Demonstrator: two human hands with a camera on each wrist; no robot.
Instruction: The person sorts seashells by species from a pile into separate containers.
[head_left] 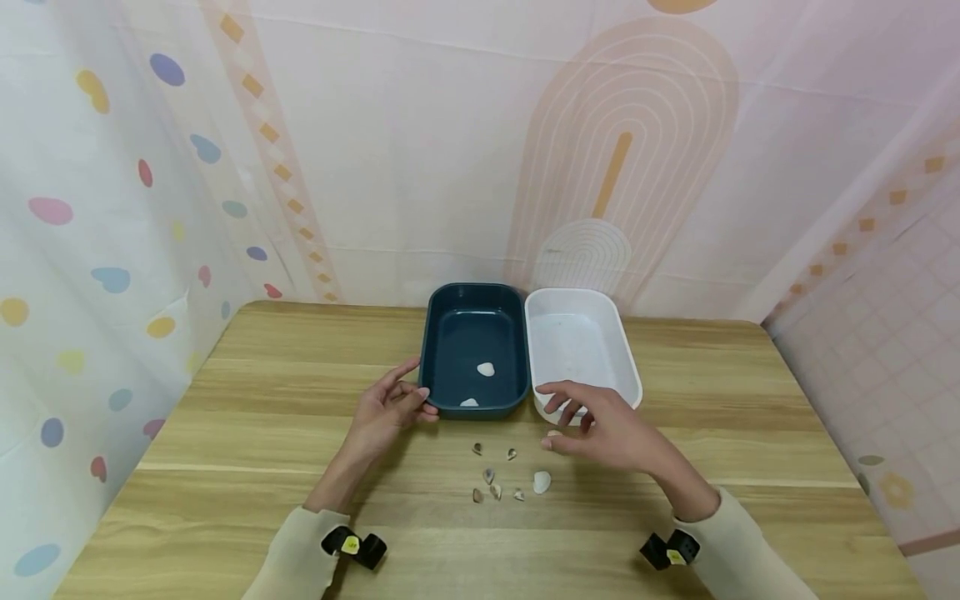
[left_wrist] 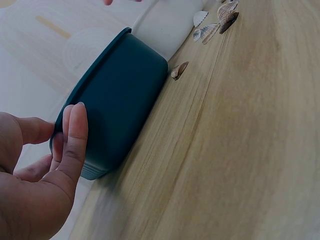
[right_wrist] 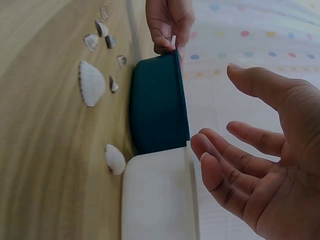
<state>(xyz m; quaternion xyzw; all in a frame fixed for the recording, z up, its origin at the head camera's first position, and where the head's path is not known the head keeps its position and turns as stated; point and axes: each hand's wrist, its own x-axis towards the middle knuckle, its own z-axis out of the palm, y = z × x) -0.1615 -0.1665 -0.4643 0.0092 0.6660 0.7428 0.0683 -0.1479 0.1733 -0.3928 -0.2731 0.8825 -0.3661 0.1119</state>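
Observation:
My left hand grips the near left corner of the dark teal tray, thumb over its rim and fingers against the outer wall. Inside that tray lie two white shells, one mid-floor shell and another by the near wall. Above the near end of the white tray hovers my right hand, fingers loosely bent and apart, holding nothing. Below it, a white shell sits on the table close to the white tray. A larger white shell and several small brownish shells are scattered nearer me.
Both trays stand side by side at the back of the wooden table, close to a patterned curtain. More curtain hangs along the left and right sides. A black device is strapped on each wrist.

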